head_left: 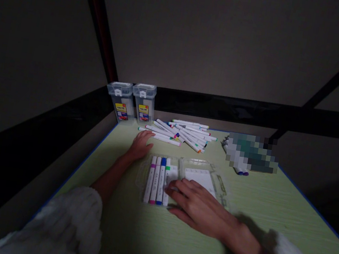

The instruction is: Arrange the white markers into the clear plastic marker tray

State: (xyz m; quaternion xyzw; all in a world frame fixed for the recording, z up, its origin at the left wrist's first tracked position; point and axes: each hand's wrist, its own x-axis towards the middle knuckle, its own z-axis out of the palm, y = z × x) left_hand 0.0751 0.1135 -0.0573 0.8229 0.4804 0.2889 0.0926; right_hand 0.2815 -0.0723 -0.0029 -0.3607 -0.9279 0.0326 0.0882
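Observation:
A clear flat plastic case [209, 177] lies open on the pale green table [146, 235], with several white markers [157, 179] laid side by side in its left half. My right hand [200, 207] rests flat on the case, fingers stretched toward the markers and touching the rightmost one. My left hand [141, 143] reaches farther back, fingers spread on the table beside a loose pile of white markers [183, 133]. It touches the nearest marker's end; nothing is gripped.
Two clear upright marker boxes [131, 101] with yellow labels stand at the table's back left corner. A blurred patch [250, 153] with more markers sits at the back right. The table has a blue edge; dark bars and walls surround it.

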